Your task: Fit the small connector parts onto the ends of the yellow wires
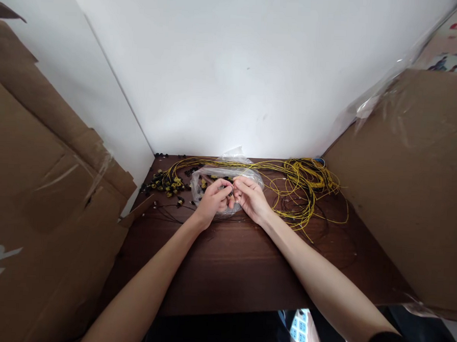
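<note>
Black-and-yellow connectors (170,182) lie near the table's (226,273) back left corner. Over a clear bag (196,189) near the back edge's middle, the left hand (213,202) pinches a small dark part (231,193), mostly hidden; the right hand (252,200) meets it, fingers curled, grip unclear. Yellow wires (311,178) heap by the back right corner.

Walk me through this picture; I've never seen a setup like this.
There is no machine here: one person works bare-handed, and a camera worn on the head looks forward and down. The left hand and right hand meet over a crumpled clear plastic bag; their fingertips seem to pinch something too small to make out. On the dark brown wooden table, small black-and-yellow parts lie to the left and a tangle of thin yellow wires to the right.
</note>
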Demonstrator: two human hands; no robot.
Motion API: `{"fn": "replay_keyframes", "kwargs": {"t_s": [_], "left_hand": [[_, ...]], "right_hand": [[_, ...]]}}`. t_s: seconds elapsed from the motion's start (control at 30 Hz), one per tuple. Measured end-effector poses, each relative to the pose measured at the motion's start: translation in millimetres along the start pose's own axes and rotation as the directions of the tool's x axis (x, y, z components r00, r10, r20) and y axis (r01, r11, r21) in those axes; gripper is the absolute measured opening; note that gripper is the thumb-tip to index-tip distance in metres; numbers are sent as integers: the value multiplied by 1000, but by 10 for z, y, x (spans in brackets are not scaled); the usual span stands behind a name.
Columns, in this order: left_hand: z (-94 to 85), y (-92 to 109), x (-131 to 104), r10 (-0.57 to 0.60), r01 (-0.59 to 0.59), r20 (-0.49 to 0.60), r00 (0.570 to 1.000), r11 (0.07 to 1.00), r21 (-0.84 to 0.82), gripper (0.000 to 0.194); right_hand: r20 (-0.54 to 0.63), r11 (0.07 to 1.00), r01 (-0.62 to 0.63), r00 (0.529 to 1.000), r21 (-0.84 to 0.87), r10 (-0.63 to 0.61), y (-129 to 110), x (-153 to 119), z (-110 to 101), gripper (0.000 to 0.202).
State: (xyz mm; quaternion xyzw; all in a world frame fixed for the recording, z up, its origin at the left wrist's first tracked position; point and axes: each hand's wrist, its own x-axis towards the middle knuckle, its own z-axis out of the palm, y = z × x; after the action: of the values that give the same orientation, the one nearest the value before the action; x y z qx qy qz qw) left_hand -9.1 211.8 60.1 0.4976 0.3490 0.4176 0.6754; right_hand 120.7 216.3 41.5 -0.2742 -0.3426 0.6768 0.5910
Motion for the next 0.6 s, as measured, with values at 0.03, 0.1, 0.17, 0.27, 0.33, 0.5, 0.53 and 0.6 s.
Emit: {"fn": "replay_keyframes", "kwargs": {"t_s": [0.03, 0.1, 0.17, 0.27, 0.33, 0.5, 0.53, 0.6], "left_hand": [[1, 1, 1, -2, 2, 0, 1000, 1000, 5, 20], [2, 0, 4, -5, 5, 1, 1000, 1000, 13, 20], [1, -2, 8, -5, 5, 7, 1000, 1000, 14, 21], [0, -1, 11, -12, 12, 17, 1000, 1000, 12, 22], [1, 1, 10, -17, 17, 21, 1000, 1000, 10, 23], [2, -5, 8, -23, 23, 21, 1000, 1000, -4, 24], [1, -9, 9, -27, 27, 22, 999, 1000, -5, 24], [1, -15, 11, -33, 33, 25, 999, 999, -5, 24]], "right_hand": [[5, 1000, -6, 1000, -6, 6, 6, -1, 2, 21], [15, 1000, -13, 1000, -8, 13, 13, -4, 7, 20], [28, 1000, -21, 999, 3, 21, 15, -7, 10, 18], [27, 999, -9, 1000, 36, 8, 13, -4, 4, 17], [14, 998, 0, 1000, 61, -1, 15, 4, -10, 17], [-44, 989, -24, 999, 149, 31, 10, 28, -39, 18], [-60, 986, -31, 997, 167, 41, 3, 30, -40, 19], [-83, 980, -44, 995, 192, 61, -13, 30, -36, 19]]}}
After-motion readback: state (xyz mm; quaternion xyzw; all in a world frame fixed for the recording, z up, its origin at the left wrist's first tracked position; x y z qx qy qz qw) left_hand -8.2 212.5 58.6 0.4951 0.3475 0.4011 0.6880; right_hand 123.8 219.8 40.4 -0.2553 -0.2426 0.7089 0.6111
